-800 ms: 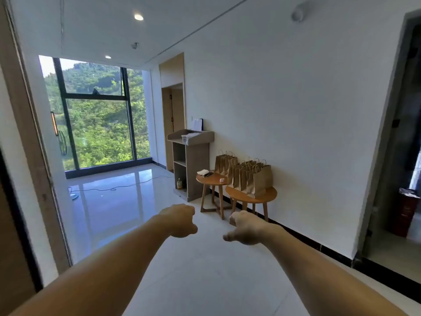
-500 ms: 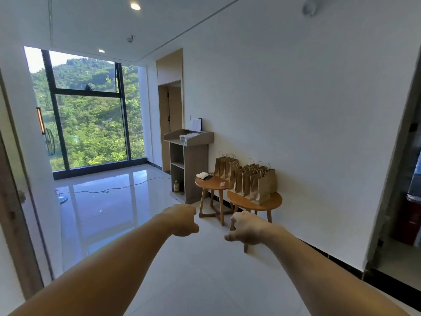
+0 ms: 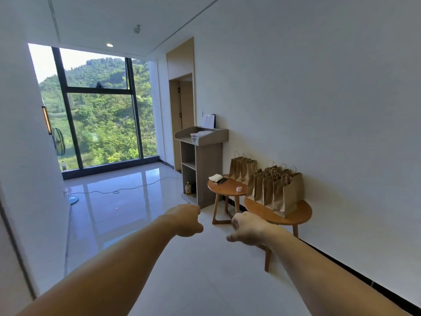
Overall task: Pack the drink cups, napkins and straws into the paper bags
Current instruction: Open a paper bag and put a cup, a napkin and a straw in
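Several brown paper bags (image 3: 276,190) with twine handles stand upright in rows on two round wooden tables (image 3: 298,216) against the right wall. White napkins (image 3: 215,177) and dark straws (image 3: 220,180) lie on the farther table (image 3: 225,187). A clear drink cup (image 3: 194,138) stands on the grey stand. My left hand (image 3: 185,220) and my right hand (image 3: 247,229) are stretched out ahead over the floor, both with fingers curled into fists and holding nothing, well short of the tables.
A grey shelf stand (image 3: 201,166) is against the wall beyond the tables, a bottle (image 3: 188,187) in its lower shelf. A small pink object (image 3: 239,189) sits on the farther table. A cable (image 3: 118,191) and fan base (image 3: 73,200) lie on the glossy floor near the window.
The view has moved forward through the doorway into the room and the tables with bags now appear closer. Both arms stay stretched out with fists unchanged.
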